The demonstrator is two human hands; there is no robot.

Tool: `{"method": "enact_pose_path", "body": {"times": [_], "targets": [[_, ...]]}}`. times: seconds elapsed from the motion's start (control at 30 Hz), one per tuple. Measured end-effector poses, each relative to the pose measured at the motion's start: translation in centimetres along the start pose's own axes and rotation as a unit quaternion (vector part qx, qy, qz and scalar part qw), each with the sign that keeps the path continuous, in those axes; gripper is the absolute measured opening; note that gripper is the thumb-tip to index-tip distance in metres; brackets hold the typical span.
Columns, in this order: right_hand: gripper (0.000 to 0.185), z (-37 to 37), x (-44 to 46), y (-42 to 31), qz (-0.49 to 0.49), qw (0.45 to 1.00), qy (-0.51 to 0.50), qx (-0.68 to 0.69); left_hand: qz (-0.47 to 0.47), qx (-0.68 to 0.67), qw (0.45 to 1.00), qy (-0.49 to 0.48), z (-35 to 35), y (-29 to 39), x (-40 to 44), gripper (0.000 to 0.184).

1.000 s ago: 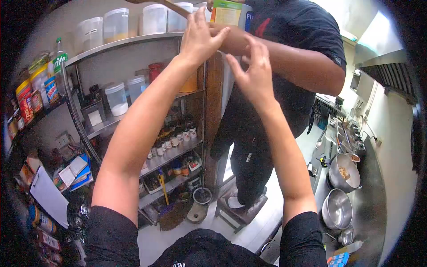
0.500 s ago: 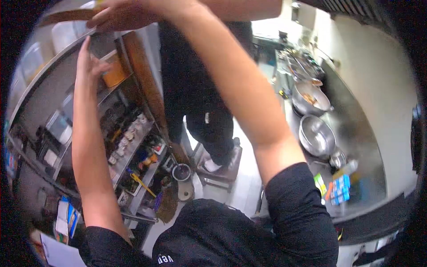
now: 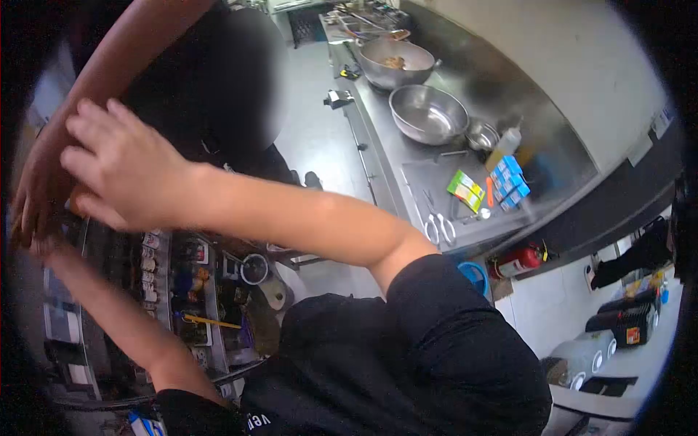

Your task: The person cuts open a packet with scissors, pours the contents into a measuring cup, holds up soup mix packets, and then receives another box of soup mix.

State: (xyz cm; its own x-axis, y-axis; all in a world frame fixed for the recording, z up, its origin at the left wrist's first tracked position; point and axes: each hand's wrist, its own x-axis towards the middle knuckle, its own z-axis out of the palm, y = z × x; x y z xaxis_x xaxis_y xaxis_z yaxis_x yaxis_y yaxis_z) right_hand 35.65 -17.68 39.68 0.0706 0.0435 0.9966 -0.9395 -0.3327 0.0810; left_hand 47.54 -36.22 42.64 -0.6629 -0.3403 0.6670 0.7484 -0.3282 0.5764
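My right hand (image 3: pixel 120 163) is at the left side of the view, fingers apart and slightly bent, over or beside the forearm (image 3: pixel 109 69) of another person; whether it touches is unclear. Lower down, at the far left, my left hand (image 3: pixel 47 248) is dark and blurred, right by the other person's hand (image 3: pixel 30 207). Its fingers cannot be made out, nor anything in them. The other person, in dark clothes (image 3: pixel 211 87), leans in from the upper left.
Shelves with small bottles (image 3: pixel 149 265) and a yellow-handled thing (image 3: pixel 211 320) stand lower left. A steel counter (image 3: pixel 502 87) at the right bears a bowl with food (image 3: pixel 396 64), another bowl (image 3: pixel 429 115), scissors (image 3: pixel 438 227) and blue boxes (image 3: pixel 510 182). A fire extinguisher (image 3: pixel 520 261) is below.
The view has swung right and down, showing more of the counter. Both my hands now appear lower and farther left. The other person's arm now reaches downward, and their head has come into view.
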Motion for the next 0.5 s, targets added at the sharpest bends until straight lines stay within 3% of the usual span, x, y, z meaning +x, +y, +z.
{"method": "enact_pose_path", "body": {"times": [0.1,0.2,0.23,0.27,0.3,0.37,0.4,0.43,0.5], "targets": [[0.055,-3.2,-4.8,-2.8,0.035,0.997,-0.055,0.033,0.033,-0.011,0.997,-0.071,-0.1,1.8,-3.3,0.057],[0.065,-4.8,-9.7,-3.6,0.174,0.971,-0.106,0.127,0.006,-0.038,0.991,-0.131,-3.9,0.9,-8.2,0.049],[0.071,-4.6,-11.2,-3.8,0.221,0.953,-0.117,0.17,-0.001,-0.056,0.998,0.008,-6.9,-0.4,-11.5,0.051],[0.076,-5.3,-12.2,-3.7,0.279,0.929,-0.161,0.183,0.051,0.125,0.924,0.359,0.8,-4.5,-13.1,0.056],[0.08,-6.3,-12.9,-3.7,0.324,0.898,-0.213,0.207,0.055,0.081,0.928,0.359,-1.2,-6.1,-16.3,0.062],[0.095,-6.7,-14.3,-3.9,0.454,0.806,-0.314,0.215,0.071,0.032,0.937,0.342,-5.4,-10.0,-22.8,0.056],[0.094,-5.7,-17.0,-3.6,0.483,0.782,-0.301,0.252,0.066,0.003,0.944,0.322,-6.0,-11.6,-25.9,0.053],[0.091,-5.8,-18.5,-4.0,0.542,0.719,-0.29,0.325,0.022,-0.027,0.987,0.158,-8.3,-12.7,-29.6,0.052],[0.083,-6.4,-20.9,-4.7,0.56,0.681,-0.334,0.334,-0.007,0.054,0.945,0.322,-1.7,-14.6,-31.3,0.05]]}}
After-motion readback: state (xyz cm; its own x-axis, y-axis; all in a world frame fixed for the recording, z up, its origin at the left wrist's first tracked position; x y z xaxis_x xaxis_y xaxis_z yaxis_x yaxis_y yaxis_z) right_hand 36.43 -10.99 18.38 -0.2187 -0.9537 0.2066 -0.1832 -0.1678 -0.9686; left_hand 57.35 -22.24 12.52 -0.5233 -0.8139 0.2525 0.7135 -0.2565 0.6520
